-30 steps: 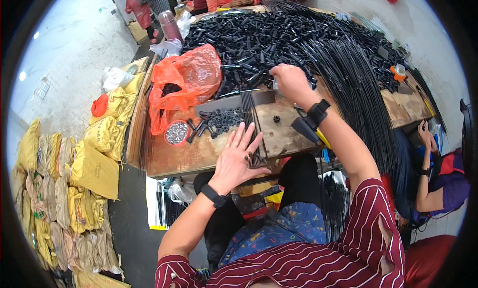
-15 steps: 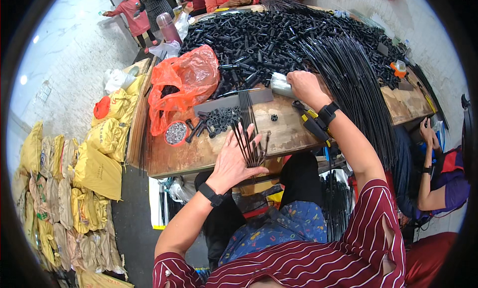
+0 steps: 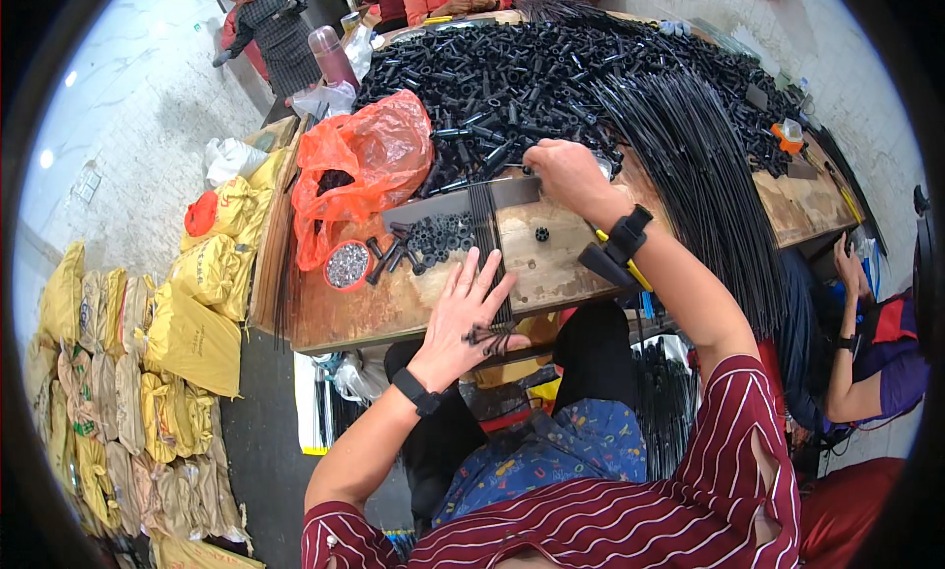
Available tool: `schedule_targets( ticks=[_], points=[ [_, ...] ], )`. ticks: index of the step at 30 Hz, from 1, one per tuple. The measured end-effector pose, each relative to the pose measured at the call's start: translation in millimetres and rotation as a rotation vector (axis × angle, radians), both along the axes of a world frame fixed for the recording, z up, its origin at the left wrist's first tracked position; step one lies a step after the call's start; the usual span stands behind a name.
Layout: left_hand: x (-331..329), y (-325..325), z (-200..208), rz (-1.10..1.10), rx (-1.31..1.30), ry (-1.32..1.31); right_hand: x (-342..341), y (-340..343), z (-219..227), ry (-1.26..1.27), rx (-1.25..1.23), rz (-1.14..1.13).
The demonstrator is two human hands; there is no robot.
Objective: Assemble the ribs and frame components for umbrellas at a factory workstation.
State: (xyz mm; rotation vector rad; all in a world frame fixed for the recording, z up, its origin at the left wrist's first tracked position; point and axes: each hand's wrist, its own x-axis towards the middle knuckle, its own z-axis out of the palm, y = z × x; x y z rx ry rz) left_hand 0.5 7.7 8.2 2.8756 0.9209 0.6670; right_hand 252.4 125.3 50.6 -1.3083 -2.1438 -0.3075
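My left hand lies flat with fingers stretched over a row of thin black rods at the table's front edge. The rods' near ends show beside its thumb. My right hand is closed in a pinch above the far ends of the rods; what its fingertips hold is too small to make out. A whitish bundle shows partly behind this hand. Under the rods runs a flat grey strip. Small black rings lie left of the rods, and a single black ring-shaped part to their right.
A big heap of black tubular parts covers the table's back. Long black rods lie at right, near yellow-black pliers. At left are a red plastic bag and a bowl of small metal pieces. A co-worker's hand is at far right.
My right hand has moved left from the whitish bundle toward the rods. The rods under my left hand, fanned out before, now lie closer together. A person at back left has come into fuller view.
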Motion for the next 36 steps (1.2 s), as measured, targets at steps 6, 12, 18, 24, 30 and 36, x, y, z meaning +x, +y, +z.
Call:
schedule_targets(
  ticks=[6, 12, 18, 24, 30, 36],
  points=[
    [-0.6, -6.0, 2.0, 0.018, -0.019, 0.017, -24.1, 11.5, -2.5, -0.133, -0.014, 0.035],
    [-2.5, -3.5, -3.1, 0.026, -0.016, -0.006, -30.1, 15.1, -4.6, -0.212, -0.016, -0.003],
    [-3.0, -4.0, -1.0, 0.028, -0.025, -0.03, -32.4, 14.6, -7.2, -0.142, -0.034, 0.011],
    [-3.8, -4.7, -1.8, 0.025, -0.022, -0.051, -34.2, 15.7, -6.9, -0.124, -0.06, 0.014],
    [-1.6, -4.1, -2.6, 0.026, -0.009, -0.056, -35.1, 18.7, -12.4, -0.074, -0.054, -0.019],
    [-2.3, -4.3, -1.6, 0.033, -0.025, -0.026, -33.4, 13.0, -7.9, -0.135, -0.078, -0.026]
  ],
)
